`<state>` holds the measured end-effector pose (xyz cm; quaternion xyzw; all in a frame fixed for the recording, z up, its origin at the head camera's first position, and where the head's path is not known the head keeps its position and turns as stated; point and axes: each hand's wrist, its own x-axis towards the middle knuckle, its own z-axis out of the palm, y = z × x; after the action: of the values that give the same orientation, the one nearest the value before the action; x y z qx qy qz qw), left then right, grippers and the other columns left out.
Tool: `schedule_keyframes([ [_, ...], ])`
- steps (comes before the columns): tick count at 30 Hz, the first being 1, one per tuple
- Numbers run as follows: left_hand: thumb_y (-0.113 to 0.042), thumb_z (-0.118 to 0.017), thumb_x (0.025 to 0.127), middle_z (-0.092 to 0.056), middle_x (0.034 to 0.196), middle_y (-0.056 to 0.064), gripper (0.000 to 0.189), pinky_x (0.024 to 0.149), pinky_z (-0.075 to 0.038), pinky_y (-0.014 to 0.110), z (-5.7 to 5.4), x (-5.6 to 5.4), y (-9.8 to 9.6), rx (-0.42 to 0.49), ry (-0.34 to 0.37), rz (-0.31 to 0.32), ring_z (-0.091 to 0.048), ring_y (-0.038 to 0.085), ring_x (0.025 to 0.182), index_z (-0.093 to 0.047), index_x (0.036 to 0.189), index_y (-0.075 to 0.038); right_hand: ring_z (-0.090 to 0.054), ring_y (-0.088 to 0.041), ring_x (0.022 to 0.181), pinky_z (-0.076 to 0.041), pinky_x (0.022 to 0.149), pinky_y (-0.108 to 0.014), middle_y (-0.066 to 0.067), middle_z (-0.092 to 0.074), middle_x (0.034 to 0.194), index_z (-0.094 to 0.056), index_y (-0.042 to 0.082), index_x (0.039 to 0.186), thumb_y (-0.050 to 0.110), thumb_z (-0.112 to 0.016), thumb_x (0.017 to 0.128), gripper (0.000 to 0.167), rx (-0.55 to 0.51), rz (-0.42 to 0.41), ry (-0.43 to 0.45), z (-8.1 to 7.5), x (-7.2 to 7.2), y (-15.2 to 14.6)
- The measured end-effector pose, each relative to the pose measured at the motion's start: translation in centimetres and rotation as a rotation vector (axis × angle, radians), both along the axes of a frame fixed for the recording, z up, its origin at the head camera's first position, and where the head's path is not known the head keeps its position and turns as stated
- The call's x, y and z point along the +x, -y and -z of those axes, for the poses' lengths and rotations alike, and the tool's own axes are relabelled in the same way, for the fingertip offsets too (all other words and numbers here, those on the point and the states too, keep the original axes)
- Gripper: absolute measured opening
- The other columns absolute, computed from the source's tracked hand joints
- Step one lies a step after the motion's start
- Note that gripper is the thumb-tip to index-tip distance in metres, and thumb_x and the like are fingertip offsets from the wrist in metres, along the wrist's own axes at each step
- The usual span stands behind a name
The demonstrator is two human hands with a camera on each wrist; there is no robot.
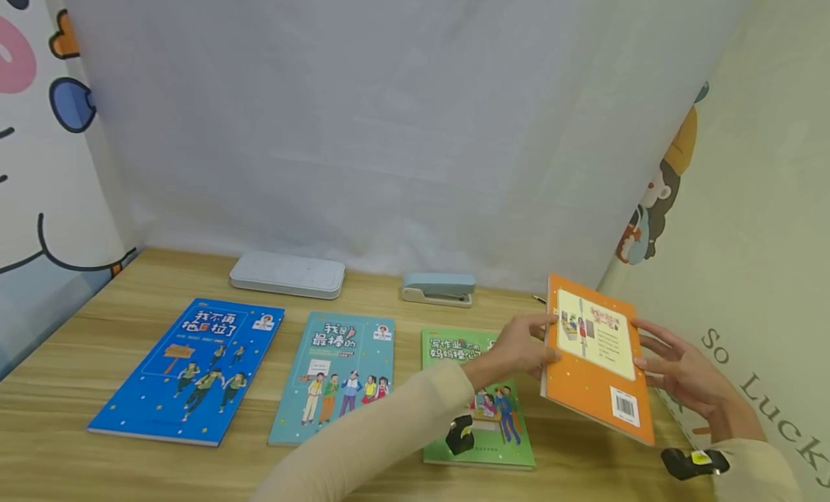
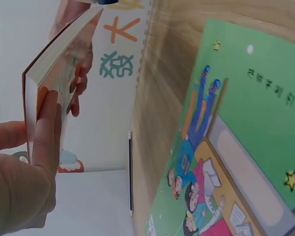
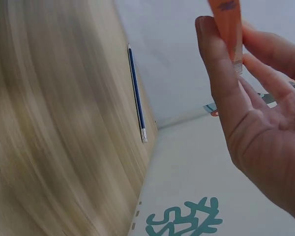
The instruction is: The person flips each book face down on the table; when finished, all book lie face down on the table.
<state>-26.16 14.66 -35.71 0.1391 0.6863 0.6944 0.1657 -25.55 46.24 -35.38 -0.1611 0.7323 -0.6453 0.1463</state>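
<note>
An orange book point(image 1: 583, 387) is held up off the table at the right, its back cover with a barcode facing the head camera. My left hand point(image 1: 519, 347) pinches its left edge; in the left wrist view the thumb and fingers point(image 2: 48, 128) lie on opposite sides of it. On the far edge, my right hand point(image 1: 690, 372) grips the book between thumb and fingers, as the right wrist view shows with the book's edge point(image 3: 231, 37). Beneath the left forearm lies a green book point(image 1: 476, 455), partly covered by that arm.
A teal book point(image 1: 295, 408) and a blue book point(image 1: 155, 387) lie flat to the left. Behind them are a pale case point(image 1: 287, 275) and a stapler point(image 1: 438, 289). A pencil point(image 3: 137, 93) lies near the back wall. A white curtain point(image 1: 389, 127) closes the back; a printed wall point(image 1: 746, 235) bounds the right.
</note>
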Motion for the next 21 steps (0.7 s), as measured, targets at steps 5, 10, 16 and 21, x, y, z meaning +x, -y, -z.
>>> schedule_keyframes([
  [5,0.008,-0.075,0.082,-0.064,0.095,0.004,0.065,0.064,-0.061,0.050,0.5,0.3,-0.2,-0.025,0.027,0.000,-0.064,0.022,0.055,-0.059,0.141,-0.015,-0.065,-0.005,0.108,-0.058,0.086,-0.031,0.026,-0.055,0.128,-0.030,0.027,0.157,-0.004,-0.050,0.100,0.068,0.138,0.043,0.029,-0.3,0.1,-0.3],
  [10,0.008,-0.078,0.080,-0.066,0.099,0.007,0.065,0.064,-0.061,0.048,0.8,0.7,-0.5,-0.108,0.029,0.002,-0.064,0.021,0.051,-0.061,0.138,-0.016,-0.065,-0.002,0.106,-0.058,0.087,-0.029,0.030,-0.054,0.122,-0.030,0.028,0.158,0.002,-0.055,0.100,0.068,0.249,0.090,0.071,-0.7,0.0,-0.6],
  [16,0.015,-0.076,0.077,-0.063,0.124,0.018,0.070,0.063,-0.061,0.047,1.3,1.2,-1.2,-0.126,0.100,0.001,-0.060,0.018,0.047,-0.061,0.138,-0.015,-0.065,-0.002,0.107,-0.058,0.089,-0.030,0.029,-0.055,0.120,-0.031,0.029,0.157,0.008,-0.057,0.101,0.065,0.315,0.051,0.119,-0.9,-0.3,-1.2],
  [21,0.014,-0.076,0.077,-0.072,0.096,0.021,0.072,0.060,-0.061,0.045,2.0,1.4,-1.8,-0.191,0.083,0.013,-0.062,0.026,0.047,-0.059,0.140,-0.014,-0.066,-0.004,0.110,-0.058,0.090,-0.032,0.028,-0.056,0.123,-0.035,0.035,0.154,0.006,-0.052,0.103,0.061,0.278,-0.044,0.134,-0.4,-0.7,-1.6],
])
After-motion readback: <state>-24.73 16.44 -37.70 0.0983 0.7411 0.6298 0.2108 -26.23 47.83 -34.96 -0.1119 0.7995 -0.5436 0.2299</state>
